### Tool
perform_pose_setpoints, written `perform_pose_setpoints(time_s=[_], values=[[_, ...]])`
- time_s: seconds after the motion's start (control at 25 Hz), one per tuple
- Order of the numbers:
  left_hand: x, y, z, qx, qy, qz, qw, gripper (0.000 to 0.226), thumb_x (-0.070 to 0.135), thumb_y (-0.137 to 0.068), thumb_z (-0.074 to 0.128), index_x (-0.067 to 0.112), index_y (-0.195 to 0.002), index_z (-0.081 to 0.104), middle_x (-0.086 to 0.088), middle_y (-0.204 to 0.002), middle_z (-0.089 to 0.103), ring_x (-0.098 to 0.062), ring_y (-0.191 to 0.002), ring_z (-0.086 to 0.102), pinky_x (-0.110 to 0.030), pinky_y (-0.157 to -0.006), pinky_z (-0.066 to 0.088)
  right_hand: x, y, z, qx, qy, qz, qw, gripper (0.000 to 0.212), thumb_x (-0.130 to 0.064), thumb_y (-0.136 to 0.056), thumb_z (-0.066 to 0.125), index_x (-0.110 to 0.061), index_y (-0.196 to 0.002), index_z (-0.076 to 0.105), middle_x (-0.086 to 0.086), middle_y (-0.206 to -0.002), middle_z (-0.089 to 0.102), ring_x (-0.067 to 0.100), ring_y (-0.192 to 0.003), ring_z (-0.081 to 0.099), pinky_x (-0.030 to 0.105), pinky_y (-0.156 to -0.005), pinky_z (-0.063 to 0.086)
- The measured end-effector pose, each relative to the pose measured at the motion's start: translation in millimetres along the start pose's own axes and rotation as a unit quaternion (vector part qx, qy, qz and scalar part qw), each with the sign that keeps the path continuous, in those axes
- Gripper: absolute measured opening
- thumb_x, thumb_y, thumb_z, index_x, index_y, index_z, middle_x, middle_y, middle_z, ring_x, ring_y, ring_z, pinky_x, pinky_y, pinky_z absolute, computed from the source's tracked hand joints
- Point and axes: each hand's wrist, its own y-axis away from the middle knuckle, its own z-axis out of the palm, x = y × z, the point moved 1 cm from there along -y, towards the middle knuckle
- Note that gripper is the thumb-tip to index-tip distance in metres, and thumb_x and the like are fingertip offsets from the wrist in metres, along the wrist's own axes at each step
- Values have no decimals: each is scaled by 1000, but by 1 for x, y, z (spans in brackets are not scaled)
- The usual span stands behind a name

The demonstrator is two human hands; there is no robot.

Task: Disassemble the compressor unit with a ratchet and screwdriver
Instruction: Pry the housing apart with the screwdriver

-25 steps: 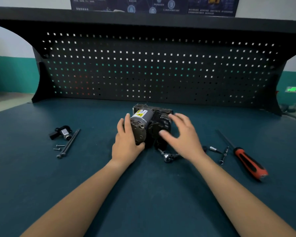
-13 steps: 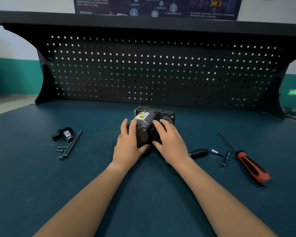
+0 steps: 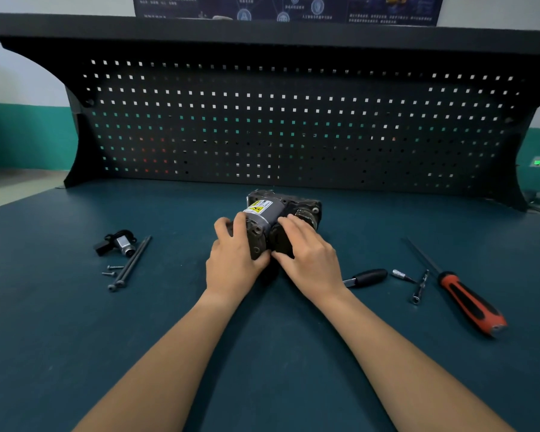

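**Two hands hold the compressor on the work table**

Head view: The compressor unit [image 3: 270,213] sits in the middle of the table [image 3: 75,338], a little toward the back, near the black wall of holes [image 3: 293,126]. The table top is dark blue-green and looks soft and flat. The compressor is a chunky metal thing. It has a smooth grey round can with a yellow sticker [image 3: 256,209] on top and a rough, dark, dirty block beside and behind it.

The left hand [image 3: 234,260] grips the near end of the grey can. Its fingers curl over the top and the thumb presses on the round end plate. The right hand [image 3: 309,257] grips the dark part beside the can. Its fingers lie close together over the top and the thumb tucks in below. The two thumbs nearly touch.

Just right of the right wrist lies the ratchet [image 3: 368,277]; only its smooth black handle shows. Farther right lie a short shiny bit [image 3: 401,275] and a thin metal bar [image 3: 420,286]. Then comes the screwdriver [image 3: 471,304], with a long thin dark shaft and a fat red and black grip.

On the left lie two long dark bolts [image 3: 131,263] side by side, two tiny screws [image 3: 113,270] next to them, and a small black and silver part [image 3: 119,243].
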Motion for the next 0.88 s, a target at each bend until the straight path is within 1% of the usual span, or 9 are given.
perform_pose_setpoints(time_s=[0.04,0.16,0.24,0.36,0.48,0.6,0.76,0.8,0.88], values=[[1,0,-1,-3,0,-2,1000,71,36,-75,70,19,-134,34,-9,-129,33,-40,-94,56,-40,-68,42,0,0,0,-4,5,-1,1000,57,-4,-62,82,5,-115,62,24,-117,62,41,-104,62,50,-77,53],[1,-1,-2,-4,5,-1,1000,70,34,-74,70,18,-133,35,-9,-128,34,-41,-95,55,-41,-71,44,-1,0,0,-34,3,20,999,57,-8,-74,75,-1,-127,54,20,-132,53,37,-119,53,46,-91,48],[1,1,-1,1,11,-2,1000,71,33,-73,70,18,-133,35,-8,-128,34,-40,-95,55,-41,-72,43,-2,1,1,-44,5,25,999,58,-10,-78,72,-3,-131,51,18,-136,50,35,-124,49,45,-95,45],[3,5,1,10,24,-10,1000,72,31,-73,72,15,-133,35,-9,-129,33,-39,-99,54,-41,-72,43,-2,1,0,-38,3,26,999,59,-9,-76,74,-2,-130,52,20,-133,52,37,-121,52,46,-93,46],[3,4,-1,18,41,-15,999,73,32,-71,73,13,-132,36,-9,-129,35,-40,-98,55,-42,-73,43,-2,1,0,-46,2,33,998,59,-10,-77,72,-3,-132,50,19,-135,50,36,-123,50,46,-95,45],[1,2,-3,26,65,-32,997,74,31,-70,74,10,-131,36,-8,-128,37,-38,-98,55,-40,-75,42,-4,2,1,-41,1,18,999,59,-8,-73,75,0,-127,54,21,-130,54,38,-118,53,48,-91,48],[2,5,-3,16,21,-5,1000,73,31,-73,72,9,-132,35,-10,-132,35,-41,-98,55,-42,-74,42,-1,2,0,-28,10,6,1000,60,-5,-66,80,3,-122,58,24,-123,58,42,-110,58,50,-83,51],[2,5,-3,17,14,3,1000,73,31,-73,72,9,-131,35,-10,-131,35,-41,-97,55,-42,-74,42,0,2,0,-33,9,8,999,61,-6,-67,79,2,-123,57,23,-125,57,40,-113,57,49,-85,51],[0,3,-4,23,29,-3,999,73,32,-71,73,10,-131,37,-9,-129,36,-40,-96,56,-42,-74,42,1,1,1,-57,5,27,998,61,-11,-76,74,-3,-132,50,18,-136,50,34,-123,50,44,-95,45]])
